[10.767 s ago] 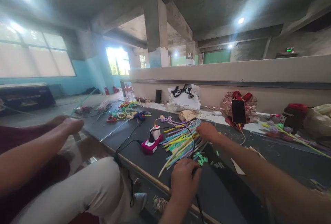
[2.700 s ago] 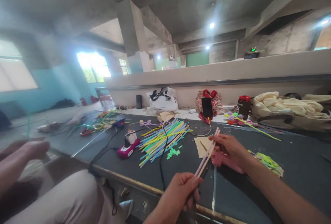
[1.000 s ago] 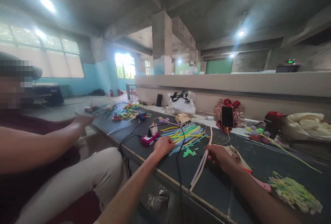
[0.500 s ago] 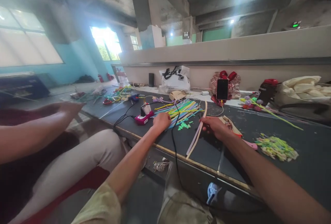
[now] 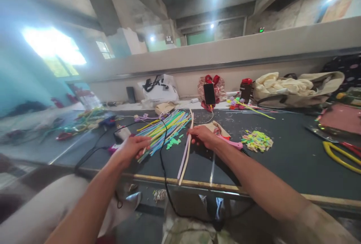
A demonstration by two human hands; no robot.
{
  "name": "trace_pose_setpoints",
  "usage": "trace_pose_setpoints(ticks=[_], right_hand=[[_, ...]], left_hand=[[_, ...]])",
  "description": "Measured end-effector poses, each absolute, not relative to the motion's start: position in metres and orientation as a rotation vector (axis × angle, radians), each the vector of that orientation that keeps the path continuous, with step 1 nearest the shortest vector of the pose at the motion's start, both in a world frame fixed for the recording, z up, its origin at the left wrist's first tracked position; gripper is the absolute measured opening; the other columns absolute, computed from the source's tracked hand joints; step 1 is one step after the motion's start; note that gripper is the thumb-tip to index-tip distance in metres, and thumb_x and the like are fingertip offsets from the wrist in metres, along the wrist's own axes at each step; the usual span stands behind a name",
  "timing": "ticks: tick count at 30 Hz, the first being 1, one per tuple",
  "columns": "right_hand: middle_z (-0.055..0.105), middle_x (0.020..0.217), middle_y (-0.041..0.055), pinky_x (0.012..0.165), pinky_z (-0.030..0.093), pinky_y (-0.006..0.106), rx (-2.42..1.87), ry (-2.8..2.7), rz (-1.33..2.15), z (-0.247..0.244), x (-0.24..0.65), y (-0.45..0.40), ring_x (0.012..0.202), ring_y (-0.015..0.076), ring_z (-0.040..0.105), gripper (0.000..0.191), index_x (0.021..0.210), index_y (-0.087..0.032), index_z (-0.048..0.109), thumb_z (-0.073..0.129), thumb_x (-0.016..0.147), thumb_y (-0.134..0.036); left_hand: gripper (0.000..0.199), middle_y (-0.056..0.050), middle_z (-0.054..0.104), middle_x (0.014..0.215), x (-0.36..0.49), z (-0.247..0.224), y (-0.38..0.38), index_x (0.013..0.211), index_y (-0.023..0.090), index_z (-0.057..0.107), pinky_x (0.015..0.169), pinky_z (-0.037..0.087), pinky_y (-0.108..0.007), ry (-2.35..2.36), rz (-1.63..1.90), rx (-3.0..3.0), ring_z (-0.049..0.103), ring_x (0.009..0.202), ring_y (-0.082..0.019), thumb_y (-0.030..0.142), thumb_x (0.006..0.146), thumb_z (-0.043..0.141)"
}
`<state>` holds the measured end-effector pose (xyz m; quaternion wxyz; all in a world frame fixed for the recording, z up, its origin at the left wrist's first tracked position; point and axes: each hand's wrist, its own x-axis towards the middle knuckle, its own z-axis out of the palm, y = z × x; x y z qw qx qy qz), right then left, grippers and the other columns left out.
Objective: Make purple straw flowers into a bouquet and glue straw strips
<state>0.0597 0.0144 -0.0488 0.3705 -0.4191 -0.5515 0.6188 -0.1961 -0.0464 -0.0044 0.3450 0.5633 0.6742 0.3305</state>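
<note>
My right hand point(image 5: 201, 137) pinches a cream strip and a lilac strip point(image 5: 184, 160), whose lower ends lie near the table's front edge. At the left end of a pile of coloured strips point(image 5: 169, 127) is my left hand point(image 5: 131, 149), its fingers closed together at the strip ends; what they hold, if anything, is too small to make out. Small green pieces point(image 5: 174, 142) lie between the hands. A pink-handled tool point(image 5: 232, 143) rests just right of my right hand, beside a heap of short yellow and green pieces point(image 5: 257, 140).
A black cable point(image 5: 162, 157) crosses the table and hangs over its front edge. Behind stand a white bag point(image 5: 160, 91), a phone point(image 5: 209, 94) and a dark bottle point(image 5: 246, 90). Yellow-handled scissors point(image 5: 338, 157) lie far right. A person's leg point(image 5: 47, 199) shows at lower left.
The view has swung to the right. My left hand has moved left, from the middle of the strip pile to its near left end. My right hand still holds the two strips.
</note>
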Motion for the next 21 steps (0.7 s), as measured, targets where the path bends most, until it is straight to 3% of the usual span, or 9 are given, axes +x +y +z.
trace_pose_setpoints(ticks=[5,14,18,21], right_hand=[[0.058,0.091,0.0035,0.061,0.049,0.029,-1.110,-1.475,1.637,-0.047,0.060,0.012,0.071,0.0126,0.058,0.021,0.099,-0.013,0.054,0.047,0.085,-0.028],[0.058,0.090,0.0033,0.060,0.049,0.028,-1.120,-1.496,1.656,-0.053,0.059,0.015,0.070,0.0121,0.058,0.022,0.098,-0.013,0.054,0.047,0.086,-0.029],[0.058,0.091,0.0036,0.062,0.049,0.029,-1.108,-1.494,1.661,-0.056,0.058,0.016,0.072,0.0128,0.058,0.022,0.099,-0.013,0.054,0.047,0.085,-0.029],[0.058,0.090,0.0031,0.060,0.049,0.028,-1.100,-1.494,1.651,-0.058,0.057,0.017,0.070,0.0120,0.057,0.021,0.098,-0.013,0.053,0.048,0.085,-0.028]], left_hand=[[0.037,0.004,0.050,0.053,-0.199,-0.012,-0.087,0.093,0.011,0.056,0.032,0.021,-0.012,1.598,0.956,1.254,0.030,0.034,-0.001,0.029,0.061,0.059],[0.028,0.004,0.053,0.045,-0.184,-0.033,-0.182,0.064,0.016,0.059,0.031,0.031,-0.010,1.262,1.247,0.591,0.040,0.032,-0.002,0.024,0.045,0.077],[0.028,0.006,0.053,0.043,-0.165,-0.031,-0.206,0.065,0.019,0.058,0.025,0.024,-0.012,1.209,1.302,0.592,0.032,0.025,-0.001,0.028,0.047,0.076],[0.025,0.005,0.054,0.041,-0.146,-0.029,-0.199,0.064,0.017,0.057,0.026,0.025,-0.011,1.177,1.254,0.681,0.034,0.025,-0.001,0.031,0.052,0.074]])
